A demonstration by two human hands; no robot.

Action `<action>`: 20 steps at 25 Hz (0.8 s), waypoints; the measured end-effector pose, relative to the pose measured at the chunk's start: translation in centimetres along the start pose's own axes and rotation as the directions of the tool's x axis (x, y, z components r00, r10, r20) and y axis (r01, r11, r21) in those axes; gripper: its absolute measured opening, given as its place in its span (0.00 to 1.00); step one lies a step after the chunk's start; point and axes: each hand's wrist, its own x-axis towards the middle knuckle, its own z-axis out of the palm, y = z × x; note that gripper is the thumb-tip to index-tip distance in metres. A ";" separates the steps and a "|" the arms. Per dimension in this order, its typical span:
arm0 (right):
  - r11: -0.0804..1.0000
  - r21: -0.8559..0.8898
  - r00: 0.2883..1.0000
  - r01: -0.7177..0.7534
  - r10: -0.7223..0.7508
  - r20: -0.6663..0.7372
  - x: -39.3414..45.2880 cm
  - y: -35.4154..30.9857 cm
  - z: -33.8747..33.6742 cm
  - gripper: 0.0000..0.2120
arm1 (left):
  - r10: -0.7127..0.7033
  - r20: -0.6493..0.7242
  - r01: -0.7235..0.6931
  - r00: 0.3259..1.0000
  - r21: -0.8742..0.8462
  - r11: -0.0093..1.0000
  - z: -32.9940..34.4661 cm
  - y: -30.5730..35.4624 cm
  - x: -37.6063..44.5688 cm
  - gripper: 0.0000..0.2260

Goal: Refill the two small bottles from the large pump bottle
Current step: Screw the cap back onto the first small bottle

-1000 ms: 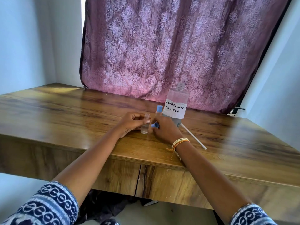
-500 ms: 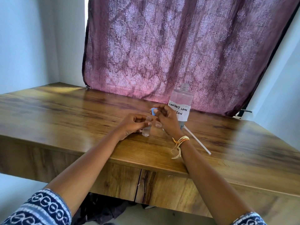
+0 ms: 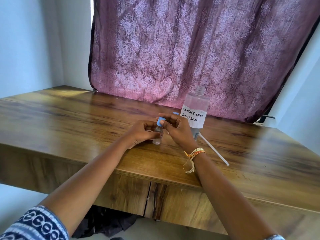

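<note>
gripping small bottle (image 3: 158, 135) mid-table, both hands (image 3: 174, 130) (cap apparently on).

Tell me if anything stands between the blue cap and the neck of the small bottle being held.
Nothing visible does. The right hand pinches the blue cap right at the top of the small bottle, which the left hand steadies on the table. Whether it is seated cannot be told.

Both forearms are reaching forward, converging. The left hand (image 3: 142, 133) is curling its fingers in a grip; the right hand (image 3: 175, 128) is pinching with thumb and fingertips.
</note>
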 end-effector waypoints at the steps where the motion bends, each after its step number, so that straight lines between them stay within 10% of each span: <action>1: 1.000 -0.015 1.000 -0.009 0.008 -0.015 0.0 0.0 0.0 0.13 | 0.003 0.002 -0.003 1.000 -0.006 1.000 0.0 0.0 0.0 0.11; 7: 0.988 -0.147 0.988 -0.047 0.024 -0.155 -0.2 0.0 0.8 0.16 | 0.016 -0.004 -0.016 1.000 0.038 0.999 0.1 -0.1 0.1 0.08; 12: 0.988 0.128 0.995 -0.090 0.083 0.056 0.0 -0.3 -0.6 0.22 | 0.019 0.014 -0.019 1.000 0.014 1.000 0.0 -0.4 0.2 0.11; 20: 0.986 0.068 0.988 -0.151 0.149 0.032 -0.1 0.0 -0.5 0.29 | 0.014 0.026 -0.014 1.000 0.008 1.000 0.0 -0.4 0.2 0.12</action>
